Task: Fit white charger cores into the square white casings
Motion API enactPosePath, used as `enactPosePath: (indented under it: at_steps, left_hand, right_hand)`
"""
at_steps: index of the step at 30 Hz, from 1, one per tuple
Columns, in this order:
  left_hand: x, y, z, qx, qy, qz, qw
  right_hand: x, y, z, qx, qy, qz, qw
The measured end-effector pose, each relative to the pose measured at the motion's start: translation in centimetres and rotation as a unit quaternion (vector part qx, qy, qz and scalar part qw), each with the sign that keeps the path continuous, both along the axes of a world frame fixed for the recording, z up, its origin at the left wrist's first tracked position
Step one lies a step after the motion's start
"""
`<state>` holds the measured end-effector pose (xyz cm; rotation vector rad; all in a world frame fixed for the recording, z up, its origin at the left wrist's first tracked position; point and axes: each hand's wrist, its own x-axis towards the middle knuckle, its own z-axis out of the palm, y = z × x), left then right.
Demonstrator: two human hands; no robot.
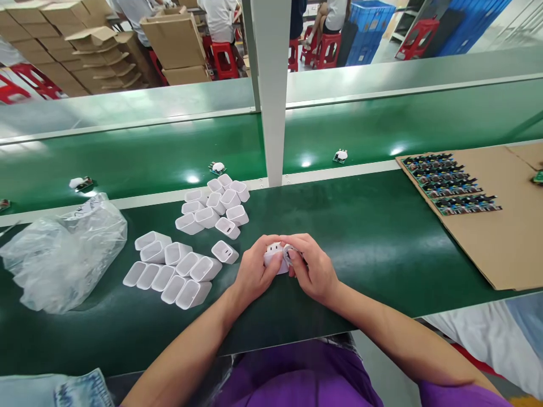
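White charger housing [275, 257] sits between our two hands at the near middle of the green work surface [382, 237]. We see a small, glossy, rounded-corner plastic shell with two small dark slots on the face turned up towards us. Our left hand [254, 274] wraps it from the left, thumb laid over its top edge and fingers curled beneath. Our right hand [311, 271] closes in from the right, thumb and forefinger pinched on the shell's right end, where a small greyish part [288, 254] shows; it may be an insert being held against the shell, but the fingers cover too much to tell. The shell's long axis seems to run left to right across the table, slotted face pointing up and slightly away from us.

Just left of the hands lie many more empty white shells [178, 268], some in rows with open ends facing us, others heaped nearer the white post [271, 90]. Farther left lies a crumpled clear plastic bag [59, 254]. To the right, well apart, a cardboard sheet [500, 226] carries rows of small circuit boards [449, 183]. On the belt [148, 152] beyond, a few assembled pieces rest, one [340, 155] right of the post.
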<state>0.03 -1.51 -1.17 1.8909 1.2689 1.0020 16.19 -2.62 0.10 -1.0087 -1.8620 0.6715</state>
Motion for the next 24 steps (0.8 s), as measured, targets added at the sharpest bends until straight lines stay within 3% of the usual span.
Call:
enactPosePath:
  at_steps: [4, 12, 24]
  left_hand:
    - [0.11, -0.19, -0.13, 0.017, -0.01, 0.007, 1.0]
    - [0.18, 0.03, 0.18, -0.045, -0.036, 0.003, 0.998]
    - [0.14, -0.17, 0.5, -0.022, -0.01, -0.02, 1.0]
  right_hand:
    - [-0.06, -0.03, -0.02, 0.013, 0.003, 0.001, 1.0]
    - [-0.21, 0.1, 0.0, -0.032, 0.049, -0.01, 0.998]
    - [-0.07, 0.24, -0.36, 0.057, 0.003, -0.021, 0.998]
